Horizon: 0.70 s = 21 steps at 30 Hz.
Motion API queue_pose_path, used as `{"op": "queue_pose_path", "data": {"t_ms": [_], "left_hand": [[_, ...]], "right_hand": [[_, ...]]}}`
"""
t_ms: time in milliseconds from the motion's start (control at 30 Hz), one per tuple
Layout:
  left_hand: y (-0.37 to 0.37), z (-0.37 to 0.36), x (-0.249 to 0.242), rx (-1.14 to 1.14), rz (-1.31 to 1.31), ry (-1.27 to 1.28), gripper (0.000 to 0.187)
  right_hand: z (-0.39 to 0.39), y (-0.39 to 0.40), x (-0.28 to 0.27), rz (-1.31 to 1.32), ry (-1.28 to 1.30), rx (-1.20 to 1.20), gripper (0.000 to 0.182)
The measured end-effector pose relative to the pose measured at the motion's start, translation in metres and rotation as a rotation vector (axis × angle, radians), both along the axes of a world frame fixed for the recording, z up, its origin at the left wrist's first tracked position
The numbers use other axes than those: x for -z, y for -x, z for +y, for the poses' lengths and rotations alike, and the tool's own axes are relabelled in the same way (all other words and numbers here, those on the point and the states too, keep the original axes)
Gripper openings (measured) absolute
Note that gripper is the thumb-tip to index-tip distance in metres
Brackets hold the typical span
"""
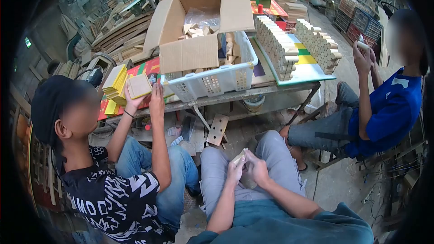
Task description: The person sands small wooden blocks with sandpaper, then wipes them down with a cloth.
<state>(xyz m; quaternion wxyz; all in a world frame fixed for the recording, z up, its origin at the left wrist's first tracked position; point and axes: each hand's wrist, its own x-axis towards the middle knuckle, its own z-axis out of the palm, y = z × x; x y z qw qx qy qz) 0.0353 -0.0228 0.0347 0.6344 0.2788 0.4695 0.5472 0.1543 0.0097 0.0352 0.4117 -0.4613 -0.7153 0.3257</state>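
Over my lap, my left hand (234,171) is closed around a small pale wooden block (238,158), whose upper end shows above the fingers. Close beside it, my right hand (256,171) has its fingers curled in against the block; whatever lies inside that hand is hidden. Both hands sit between my grey-trousered knees. Part of a brownish thing (247,182) shows below them, too covered to name.
Ahead, a white plastic crate (212,82) and an open cardboard box (190,54) hold wooden blocks on a table. Stacked wooden cylinders (276,47) stand right of them. A co-worker sits at left with a wooden square (139,86); another person (384,104) sits at right.
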Motion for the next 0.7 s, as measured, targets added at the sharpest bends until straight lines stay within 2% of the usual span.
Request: {"op": "queue_pose_path", "data": {"t_ms": [33,67,167,200,233,300,333,367,433,500,567,633,667,700], "left_hand": [[0.000,-0.004,0.003,0.054,-0.046,-0.026,0.024],[-0.002,-0.005,-0.003,0.113,-0.088,-0.031,0.024],[-0.004,-0.003,-0.007,0.031,-0.006,-0.002,0.025],[-0.004,0.000,-0.008,0.036,-0.003,-0.005,0.025],[-0.003,0.002,-0.007,-0.012,0.047,-0.052,0.025],[-0.003,-0.006,-0.001,-0.061,0.091,-0.075,0.026],[0.000,-0.008,0.003,0.037,0.020,-0.057,0.027],[0.001,-0.006,0.007,0.136,-0.050,-0.047,0.029],[0.002,0.001,0.016,0.144,0.030,-0.006,0.028],[-0.008,0.008,0.020,-0.187,0.327,-0.116,0.021],[-0.003,0.001,0.013,-0.125,0.236,-0.098,0.024],[0.000,-0.005,0.009,0.064,-0.269,-0.080,0.025],[-0.002,-0.005,-0.002,0.112,-0.338,-0.129,0.035],[-0.004,-0.002,-0.001,0.120,-0.329,-0.136,0.035]], "right_hand": [[-0.002,-0.002,0.009,0.099,0.215,0.006,0.047],[-0.001,-0.005,-0.045,0.010,0.297,0.037,0.046],[-0.006,-0.005,-0.064,-0.131,0.265,0.058,0.047],[-0.006,-0.002,-0.046,-0.091,-0.197,0.004,0.045],[-0.005,-0.003,-0.028,-0.091,-0.196,0.007,0.045],[-0.012,0.000,-0.032,0.003,-0.057,0.054,0.044],[-0.005,-0.002,-0.035,0.115,0.289,0.037,0.044],[-0.005,-0.004,-0.039,0.116,0.288,0.039,0.044],[-0.002,-0.004,-0.049,-0.094,0.228,0.037,0.044],[-0.017,0.005,-0.033,-0.042,-0.199,-0.006,0.039],[-0.014,0.006,-0.026,-0.016,-0.144,-0.016,0.044],[0.006,-0.002,-0.050,0.089,0.441,0.050,0.046],[0.023,-0.014,-0.020,-0.258,0.051,-0.003,0.048],[0.022,-0.018,-0.019,-0.249,0.043,0.005,0.048]]}}
